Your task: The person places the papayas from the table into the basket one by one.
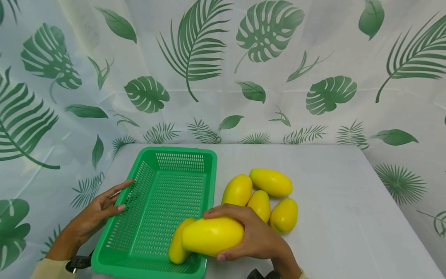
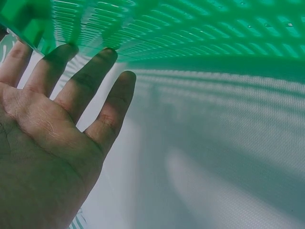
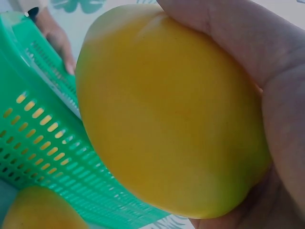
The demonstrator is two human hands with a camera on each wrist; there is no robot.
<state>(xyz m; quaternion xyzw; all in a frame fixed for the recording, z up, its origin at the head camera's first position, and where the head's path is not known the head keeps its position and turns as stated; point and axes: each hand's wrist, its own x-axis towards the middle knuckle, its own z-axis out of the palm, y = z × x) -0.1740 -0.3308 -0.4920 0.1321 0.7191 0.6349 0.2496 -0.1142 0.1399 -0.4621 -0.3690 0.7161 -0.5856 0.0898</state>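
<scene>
My right hand grips a yellow mango, thumb on the near side and fingers over the far side. This mango is above the right rim of the green basket, near its front corner. In the right wrist view the held mango fills the middle. Another mango lies inside the basket, partly covered by the held one. My left hand is at the basket's left side, thumb and forefinger at the rim. Fairly straight fingers touch or nearly touch the outer wall in the left wrist view.
Several more mangoes lie grouped on the white table right of the basket, among them one mango at the back and another mango at the right. A leaf-patterned curtain hangs behind the table.
</scene>
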